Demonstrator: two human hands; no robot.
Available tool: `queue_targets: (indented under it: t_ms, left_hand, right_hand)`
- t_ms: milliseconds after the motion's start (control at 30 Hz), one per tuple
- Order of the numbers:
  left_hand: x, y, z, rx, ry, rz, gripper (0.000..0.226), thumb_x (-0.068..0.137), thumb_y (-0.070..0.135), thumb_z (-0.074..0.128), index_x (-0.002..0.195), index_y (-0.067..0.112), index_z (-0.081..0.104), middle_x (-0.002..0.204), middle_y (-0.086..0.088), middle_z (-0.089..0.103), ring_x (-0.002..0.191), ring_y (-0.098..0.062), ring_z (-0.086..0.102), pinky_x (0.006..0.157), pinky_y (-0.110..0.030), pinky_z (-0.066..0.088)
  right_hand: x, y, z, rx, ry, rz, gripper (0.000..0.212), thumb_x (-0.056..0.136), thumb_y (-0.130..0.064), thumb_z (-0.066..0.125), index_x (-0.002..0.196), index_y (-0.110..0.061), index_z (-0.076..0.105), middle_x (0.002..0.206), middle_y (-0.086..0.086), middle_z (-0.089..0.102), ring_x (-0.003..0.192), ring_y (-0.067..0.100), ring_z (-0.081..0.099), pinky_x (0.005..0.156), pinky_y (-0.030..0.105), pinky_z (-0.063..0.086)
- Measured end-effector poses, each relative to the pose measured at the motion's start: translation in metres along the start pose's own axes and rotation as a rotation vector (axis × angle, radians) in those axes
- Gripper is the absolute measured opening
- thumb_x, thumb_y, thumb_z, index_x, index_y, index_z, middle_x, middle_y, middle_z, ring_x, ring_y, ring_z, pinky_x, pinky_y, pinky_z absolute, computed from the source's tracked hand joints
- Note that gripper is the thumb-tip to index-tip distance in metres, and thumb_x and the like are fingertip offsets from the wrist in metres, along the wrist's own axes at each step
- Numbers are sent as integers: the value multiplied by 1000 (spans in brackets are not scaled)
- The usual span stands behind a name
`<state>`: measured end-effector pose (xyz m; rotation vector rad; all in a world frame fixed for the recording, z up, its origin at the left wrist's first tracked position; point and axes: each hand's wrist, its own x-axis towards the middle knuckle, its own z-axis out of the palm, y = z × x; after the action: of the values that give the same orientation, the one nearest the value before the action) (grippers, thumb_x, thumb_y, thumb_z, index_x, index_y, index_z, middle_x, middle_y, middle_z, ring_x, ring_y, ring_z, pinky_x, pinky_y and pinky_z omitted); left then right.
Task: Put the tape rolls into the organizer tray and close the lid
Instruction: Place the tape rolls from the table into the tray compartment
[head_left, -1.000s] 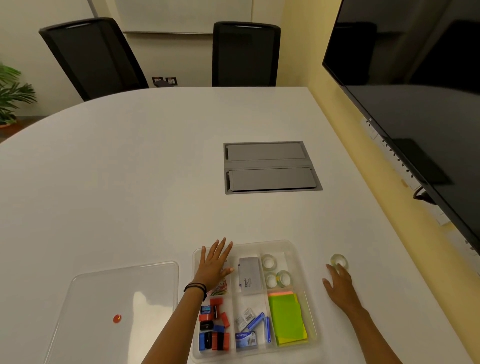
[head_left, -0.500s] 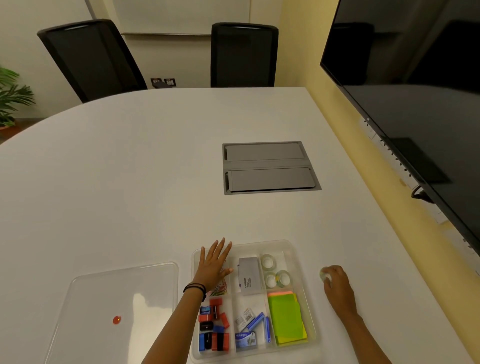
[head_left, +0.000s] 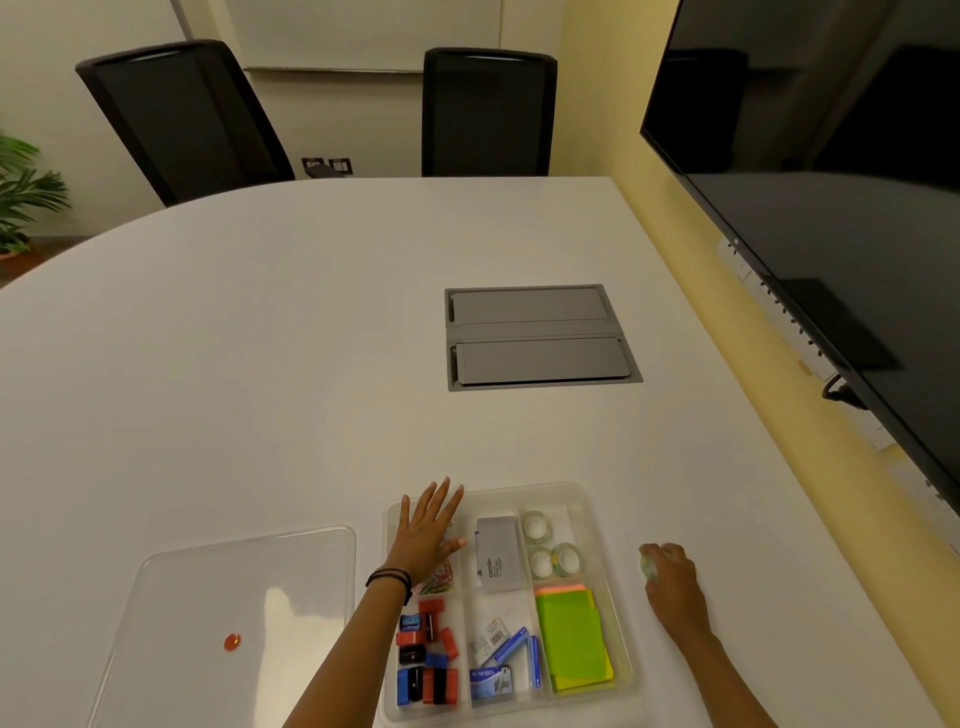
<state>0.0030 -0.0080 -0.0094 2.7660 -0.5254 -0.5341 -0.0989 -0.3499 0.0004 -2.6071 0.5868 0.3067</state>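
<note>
A clear organizer tray (head_left: 587, 499) with several compartments lies on the white table near its front edge. Three clear tape rolls (head_left: 540, 545) sit in its far right compartment. My left hand (head_left: 426, 530) rests flat, fingers spread, on the tray's far left corner. My right hand (head_left: 672, 582) is on the table just right of the tray, fingers closed around another clear tape roll (head_left: 648, 567), which shows only at its left edge. The clear lid (head_left: 208, 613) with a small red knob lies flat on the table left of the tray.
The tray also holds sticky notes (head_left: 571, 634), a grey box (head_left: 497, 553), sharpeners and staple packs. A grey cable hatch (head_left: 540, 335) is set into the table beyond. A large dark screen (head_left: 831, 208) hangs at the right; two black chairs (head_left: 488, 109) stand at the far side.
My right hand has closed around the tape roll that stood on the table beside the tray and drawn it slightly nearer. My left hand stays put on the tray.
</note>
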Motion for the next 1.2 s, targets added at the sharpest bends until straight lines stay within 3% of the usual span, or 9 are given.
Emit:
queue_targets:
  t_ms: [167,267,367,467,600,800,967,1200]
  left_hand:
    - [1,-1,1,-9,2,2,75,96,47,40,147,20,-8,159,-8,-13,148,-25,-10,117,-51,-10]
    - [1,-1,1,-14,5,4,76,96,47,40,147,20,-8,159,-8,-13,148,-25,-10,117,-51,-11]
    - [1,-2,2,-13,5,4,75,96,46,40,147,20,-8,159,-8,-13,148,-25,-10,117,-51,-11]
    - [1,-2,2,-7,4,3,75,96,47,40,147,21,-8,159,-8,-13,148,-25,-10,117,-51,-12]
    - [1,-2,3,-2,3,0,75,96,47,40,147,21,-8,159,-7,-13,148,-25,-10,117,-51,-11]
    - [1,-2,2,-9,7,4,76,96,46,41,147,19,-8,159,-7,-13,148,-25,-11,117,-51,-12]
    - [1,-1,1,-22,6,4,76,96,46,41,147,19,-8,159,-7,-14,148,-25,-11,116,-50,-13]
    - [-1,0,1,-35,13,6,74,96,45,42,148,22,-6,160,-6,-12,148,-24,-11,117,-51,-12]
  right_hand:
    - [11,-4,-8,105,-34,54,37,80,5,57,113,-11,59,116,18,51,108,34,50,82,37,49]
    - [24,-16,-18,359,-55,157,25,81,-6,65,106,-6,61,99,15,61,92,34,60,72,30,46]
    - [35,-36,-25,657,-73,294,21,85,-15,64,103,-7,61,98,16,62,83,28,59,60,28,49]
    - [39,-58,-31,868,-119,271,15,88,-19,62,99,-9,61,96,18,62,83,29,62,62,28,55]
    - [37,-88,-38,914,-209,176,12,91,-25,58,93,-14,62,84,11,64,72,23,64,58,26,58]
    - [38,-115,-28,663,-286,-81,11,90,-26,58,93,-17,61,89,14,64,71,19,64,65,26,56]
    - [41,-125,-14,109,-302,-374,33,87,-32,61,114,-13,55,110,11,60,100,23,57,80,30,44]
    - [44,-128,0,-301,-344,-490,42,89,-24,55,127,-11,44,127,13,48,111,25,51,85,34,45]
